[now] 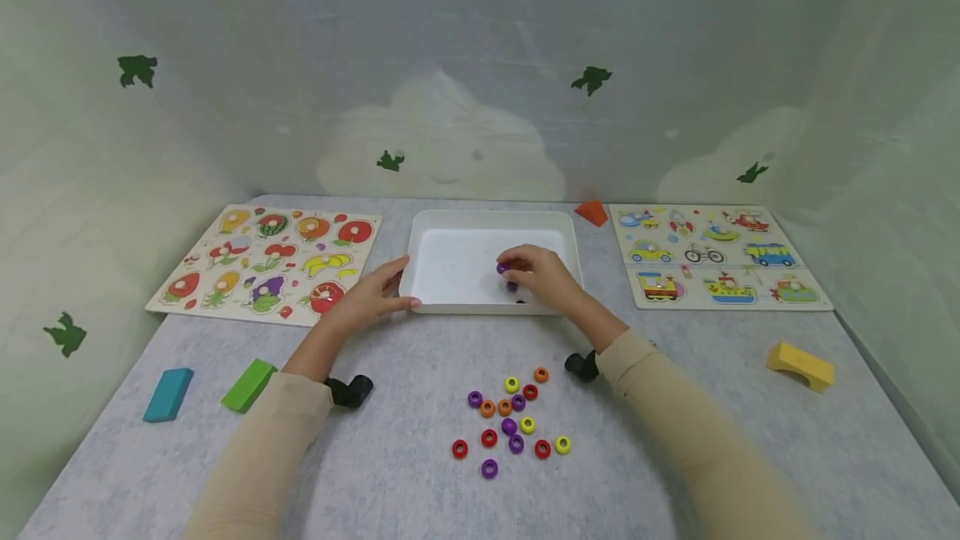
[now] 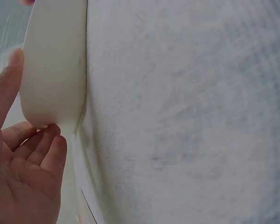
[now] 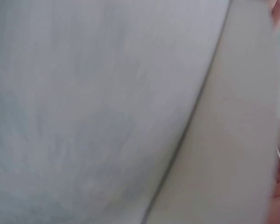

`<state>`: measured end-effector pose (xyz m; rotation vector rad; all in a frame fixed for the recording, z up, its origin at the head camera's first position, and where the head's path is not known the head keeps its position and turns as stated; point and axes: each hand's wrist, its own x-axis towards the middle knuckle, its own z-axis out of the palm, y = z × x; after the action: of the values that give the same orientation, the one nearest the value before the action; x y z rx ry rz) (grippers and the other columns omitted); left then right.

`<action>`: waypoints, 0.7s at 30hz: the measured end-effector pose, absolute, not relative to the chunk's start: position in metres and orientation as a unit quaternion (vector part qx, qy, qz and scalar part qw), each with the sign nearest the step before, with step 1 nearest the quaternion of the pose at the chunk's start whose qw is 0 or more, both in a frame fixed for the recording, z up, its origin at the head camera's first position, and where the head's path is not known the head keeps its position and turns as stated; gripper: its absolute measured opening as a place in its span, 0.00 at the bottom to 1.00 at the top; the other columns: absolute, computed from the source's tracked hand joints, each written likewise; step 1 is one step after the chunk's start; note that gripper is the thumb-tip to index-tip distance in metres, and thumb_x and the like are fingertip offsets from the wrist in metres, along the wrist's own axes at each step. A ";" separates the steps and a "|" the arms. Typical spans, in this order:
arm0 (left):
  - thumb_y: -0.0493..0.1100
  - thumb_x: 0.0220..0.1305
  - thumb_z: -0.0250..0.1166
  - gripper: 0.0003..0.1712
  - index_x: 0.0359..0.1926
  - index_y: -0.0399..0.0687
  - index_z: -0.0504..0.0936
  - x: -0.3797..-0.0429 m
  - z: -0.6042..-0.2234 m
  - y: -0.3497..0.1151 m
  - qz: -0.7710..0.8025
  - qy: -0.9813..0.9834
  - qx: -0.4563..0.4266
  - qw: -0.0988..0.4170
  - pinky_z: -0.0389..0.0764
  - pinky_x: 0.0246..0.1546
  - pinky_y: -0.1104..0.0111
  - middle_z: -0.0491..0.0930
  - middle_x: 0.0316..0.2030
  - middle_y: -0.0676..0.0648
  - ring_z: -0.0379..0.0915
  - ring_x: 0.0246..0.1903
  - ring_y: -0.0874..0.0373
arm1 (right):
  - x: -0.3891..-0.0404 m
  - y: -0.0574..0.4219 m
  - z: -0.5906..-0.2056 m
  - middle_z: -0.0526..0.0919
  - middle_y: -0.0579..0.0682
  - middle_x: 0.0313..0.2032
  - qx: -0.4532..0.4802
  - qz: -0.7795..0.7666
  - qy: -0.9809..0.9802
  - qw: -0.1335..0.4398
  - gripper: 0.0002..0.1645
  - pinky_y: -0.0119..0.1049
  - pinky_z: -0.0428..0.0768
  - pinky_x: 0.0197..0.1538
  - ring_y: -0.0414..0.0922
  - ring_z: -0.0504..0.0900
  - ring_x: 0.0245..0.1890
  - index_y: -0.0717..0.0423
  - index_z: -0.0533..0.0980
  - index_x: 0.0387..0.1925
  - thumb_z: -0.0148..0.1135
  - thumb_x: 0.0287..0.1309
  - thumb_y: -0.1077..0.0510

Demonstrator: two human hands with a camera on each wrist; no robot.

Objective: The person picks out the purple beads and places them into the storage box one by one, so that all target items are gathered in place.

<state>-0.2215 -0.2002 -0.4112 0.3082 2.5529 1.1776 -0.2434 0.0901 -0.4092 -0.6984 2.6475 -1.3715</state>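
A white tray lies at the back middle of the table. My left hand holds its near left corner, the thumb at the front wall and the fingers at the side. The left wrist view shows that hand against the tray's outer wall. Over the tray's right half, my right hand pinches a purple bead at its fingertips. Another purple bead shows just below the fingers. A dark bead is mostly hidden by the tray's front rim. In the right wrist view the right hand is mostly hidden.
Several loose beads, purple, red, orange and yellow, lie in front of the tray. Picture boards of fruit and vehicles flank it. Blocks in teal, green, yellow and orange lie around.
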 end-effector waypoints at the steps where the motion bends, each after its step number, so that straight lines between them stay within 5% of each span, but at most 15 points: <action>1: 0.58 0.38 0.64 0.51 0.62 0.54 0.46 -0.221 -0.411 -0.200 0.412 0.891 0.108 0.156 0.54 0.54 0.63 0.45 0.61 0.50 0.45 0.58 0.58 | -0.248 0.092 -0.411 0.75 0.43 0.37 -0.209 -0.443 0.871 0.043 0.14 0.29 0.72 0.38 0.38 0.72 0.36 0.55 0.73 0.41 0.56 0.48 0.60; 13: 0.57 0.38 0.63 0.52 0.62 0.52 0.46 -0.221 -0.410 -0.202 0.420 0.887 0.116 0.153 0.54 0.54 0.63 0.45 0.61 0.49 0.45 0.58 0.57 | -0.269 0.098 -0.425 0.75 0.46 0.31 -0.172 -0.380 0.905 0.087 0.10 0.33 0.70 0.39 0.41 0.71 0.34 0.54 0.74 0.36 0.55 0.48 0.63; 21: 0.57 0.38 0.64 0.52 0.62 0.52 0.45 -0.222 -0.409 -0.201 0.421 0.885 0.118 0.160 0.53 0.54 0.62 0.44 0.61 0.49 0.44 0.58 0.57 | -0.254 0.097 -0.411 0.73 0.49 0.40 -0.181 -0.412 0.890 0.071 0.19 0.34 0.70 0.41 0.42 0.70 0.38 0.55 0.71 0.42 0.59 0.45 0.57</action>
<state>-0.2216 -0.2012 -0.4093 0.3384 2.5291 1.2020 -0.2540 0.0965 -0.4107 -0.5454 2.6768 -1.2383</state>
